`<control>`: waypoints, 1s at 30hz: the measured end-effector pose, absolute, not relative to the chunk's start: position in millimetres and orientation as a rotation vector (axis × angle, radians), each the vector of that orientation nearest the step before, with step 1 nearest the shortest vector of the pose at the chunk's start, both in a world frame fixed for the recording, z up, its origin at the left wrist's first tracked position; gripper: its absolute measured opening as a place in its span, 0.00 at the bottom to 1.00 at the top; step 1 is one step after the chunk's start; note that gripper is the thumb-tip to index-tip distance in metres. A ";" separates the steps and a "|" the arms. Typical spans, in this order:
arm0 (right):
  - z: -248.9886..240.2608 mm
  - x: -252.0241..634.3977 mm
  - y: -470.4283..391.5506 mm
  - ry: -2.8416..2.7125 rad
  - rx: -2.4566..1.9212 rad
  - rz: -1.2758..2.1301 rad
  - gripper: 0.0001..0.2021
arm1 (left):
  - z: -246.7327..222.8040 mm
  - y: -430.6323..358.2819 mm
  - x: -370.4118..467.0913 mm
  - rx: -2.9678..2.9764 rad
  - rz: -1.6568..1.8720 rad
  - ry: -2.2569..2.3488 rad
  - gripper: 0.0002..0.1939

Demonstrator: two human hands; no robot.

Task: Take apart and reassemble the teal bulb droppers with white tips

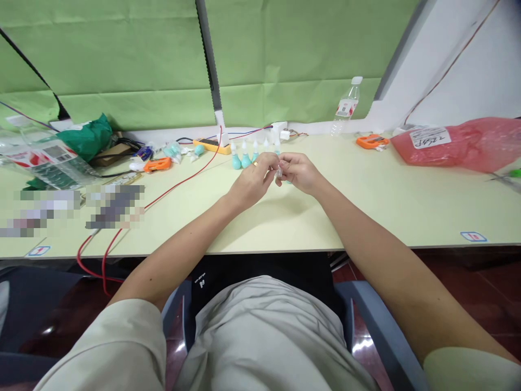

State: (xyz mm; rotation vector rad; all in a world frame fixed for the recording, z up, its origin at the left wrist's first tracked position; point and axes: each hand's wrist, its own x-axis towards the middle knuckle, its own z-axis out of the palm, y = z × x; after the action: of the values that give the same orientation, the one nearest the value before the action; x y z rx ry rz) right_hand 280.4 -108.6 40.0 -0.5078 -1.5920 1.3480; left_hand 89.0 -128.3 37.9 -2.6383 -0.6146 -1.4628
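Observation:
My left hand [254, 182] and my right hand [301, 172] meet above the table [280, 228], fingers pinched together. Between the fingertips shows a small clear piece [279, 172], too small to name; both hands appear to grip it. Just behind my hands stands a row of several small teal bulb-shaped bottles [236, 161] with white pointed tips. The right part of the row is partly hidden by my fingers.
An orange cutter [371, 142], a clear water bottle [347, 106] and a red plastic bag [459, 144] lie or stand to the right. At left are a red cable [179, 184], a second orange tool [158, 164], a yellow power strip [211, 145] and a large plastic bottle [52, 160].

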 end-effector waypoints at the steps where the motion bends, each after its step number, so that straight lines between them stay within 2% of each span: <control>1: 40.1 280.3 -109.4 -1.594 -0.509 1.346 0.18 | 38.2 -128.6 88.9 -2.641 -1.454 -0.613 0.07; 9: 36.1 277.4 -112.2 -1.560 -0.593 1.367 0.20 | 39.4 -125.3 87.7 -2.747 -1.374 -0.623 0.16; 21: 30.2 274.3 -106.3 -1.425 -0.662 1.460 0.11 | 36.3 -123.6 91.1 -2.724 -1.478 -0.756 0.14; 30: 26.4 277.7 -103.4 -1.532 -0.713 1.449 0.13 | 35.3 -115.3 85.9 -2.981 -1.503 -0.720 0.14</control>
State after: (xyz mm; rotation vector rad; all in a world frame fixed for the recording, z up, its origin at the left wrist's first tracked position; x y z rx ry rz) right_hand 277.7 -103.4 26.4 -0.7126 -1.5319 1.4486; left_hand 85.9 -115.3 35.3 -2.9814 -0.7197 -1.5029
